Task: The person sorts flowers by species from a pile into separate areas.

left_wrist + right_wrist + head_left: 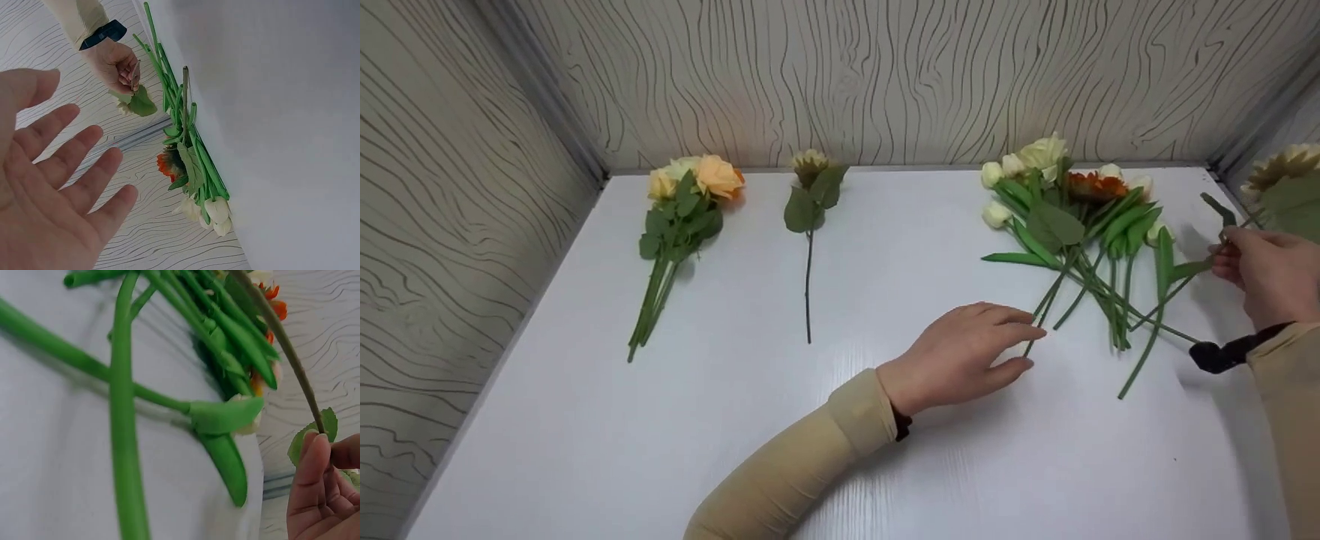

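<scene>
My right hand [1279, 274] pinches the thin brownish stem [289, 349] of a pale sunflower-like flower [1286, 169] between thumb and fingers. The flower's head and broad leaf are up at the right edge of the head view. Near the lower stems of a loose flower pile, my left hand [960, 352] hovers with fingers spread and palm bare, as the left wrist view shows. That pile holds white tulips [217, 210], an orange-red flower [1095, 187] and a cream bloom [1042, 155], their green stems crossing one another.
On the left of the white table [735, 435] lies a bunch of peach and cream roses [718, 178]. A single pale flower with a dark stem [808, 285] lies to its right. Wood-grain patterned panels [840, 82] stand behind the table and at its left.
</scene>
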`<act>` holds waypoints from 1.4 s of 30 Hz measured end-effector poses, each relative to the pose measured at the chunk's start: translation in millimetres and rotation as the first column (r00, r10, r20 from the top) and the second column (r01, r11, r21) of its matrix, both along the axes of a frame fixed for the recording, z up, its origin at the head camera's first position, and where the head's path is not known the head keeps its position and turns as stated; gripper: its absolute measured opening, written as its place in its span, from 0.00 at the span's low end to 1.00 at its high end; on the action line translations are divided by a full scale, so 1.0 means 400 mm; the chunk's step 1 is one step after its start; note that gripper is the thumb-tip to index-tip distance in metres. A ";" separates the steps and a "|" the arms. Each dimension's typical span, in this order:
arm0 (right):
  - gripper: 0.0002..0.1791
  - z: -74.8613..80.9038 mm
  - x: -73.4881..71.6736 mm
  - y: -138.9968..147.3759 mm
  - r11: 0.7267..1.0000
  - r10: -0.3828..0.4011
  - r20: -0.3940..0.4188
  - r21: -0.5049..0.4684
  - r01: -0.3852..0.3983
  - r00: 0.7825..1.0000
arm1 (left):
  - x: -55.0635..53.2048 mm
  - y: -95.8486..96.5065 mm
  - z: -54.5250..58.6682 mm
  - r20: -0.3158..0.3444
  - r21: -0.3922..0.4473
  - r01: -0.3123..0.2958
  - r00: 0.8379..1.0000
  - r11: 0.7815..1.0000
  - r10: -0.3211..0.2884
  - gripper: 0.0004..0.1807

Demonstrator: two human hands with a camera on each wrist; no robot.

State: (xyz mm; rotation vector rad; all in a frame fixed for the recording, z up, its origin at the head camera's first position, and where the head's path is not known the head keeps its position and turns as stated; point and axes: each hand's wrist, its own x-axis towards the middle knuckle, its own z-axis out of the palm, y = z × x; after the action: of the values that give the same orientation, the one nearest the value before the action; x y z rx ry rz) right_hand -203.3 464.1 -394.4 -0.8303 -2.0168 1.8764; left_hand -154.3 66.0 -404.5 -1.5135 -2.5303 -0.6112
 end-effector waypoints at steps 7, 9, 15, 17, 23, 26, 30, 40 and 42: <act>0.25 0.036 0.011 -0.204 0.954 0.273 -0.222 -0.064 -0.294 0.936 | -0.025 -0.026 0.008 0.372 0.175 -0.226 0.916 0.958 0.148 0.15; 0.28 0.042 0.013 -0.277 0.917 0.353 -0.243 -0.102 -0.385 0.904 | -0.035 -0.033 0.006 0.480 0.210 -0.280 0.864 0.937 0.151 0.15; 0.30 0.040 0.016 -0.460 0.824 0.492 -0.308 -0.137 -0.550 0.814 | -0.064 -0.048 -0.005 0.678 0.276 -0.390 0.727 0.878 0.110 0.15; 0.29 0.037 0.019 -0.494 0.798 0.508 -0.350 -0.151 -0.583 0.787 | -0.072 -0.051 -0.008 0.729 0.290 -0.417 0.680 0.862 0.084 0.13; 0.25 0.026 0.026 -0.535 0.768 0.516 -0.403 -0.173 -0.616 0.756 | -0.082 -0.055 -0.015 0.829 0.315 -0.462 0.559 0.829 -0.004 0.08; 0.23 0.022 0.023 -0.540 0.753 0.527 -0.404 -0.184 -0.631 0.747 | -0.084 -0.057 -0.015 0.849 0.316 -0.485 0.529 0.816 -0.015 0.05; 0.21 0.018 0.016 -0.544 0.714 0.550 -0.415 -0.217 -0.666 0.725 | -0.086 -0.059 -0.014 0.857 0.320 -0.500 0.515 0.805 -0.020 0.02; 0.20 0.015 0.009 -0.552 0.721 0.558 -0.385 -0.213 -0.659 0.735 | -0.093 -0.059 -0.020 0.862 0.305 -0.507 0.507 0.806 -0.006 0.02; 0.20 0.015 0.010 -0.552 0.730 0.553 -0.372 -0.215 -0.648 0.746 | -0.093 -0.060 -0.021 0.863 0.301 -0.502 0.505 0.811 -0.007 0.01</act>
State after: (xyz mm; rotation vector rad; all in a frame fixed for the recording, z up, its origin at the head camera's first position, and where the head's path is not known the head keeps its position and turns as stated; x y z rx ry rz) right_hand -199.2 243.1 -388.3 0.1103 -1.9488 2.5600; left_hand -191.6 42.0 -412.9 -0.6202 -2.6455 -2.2074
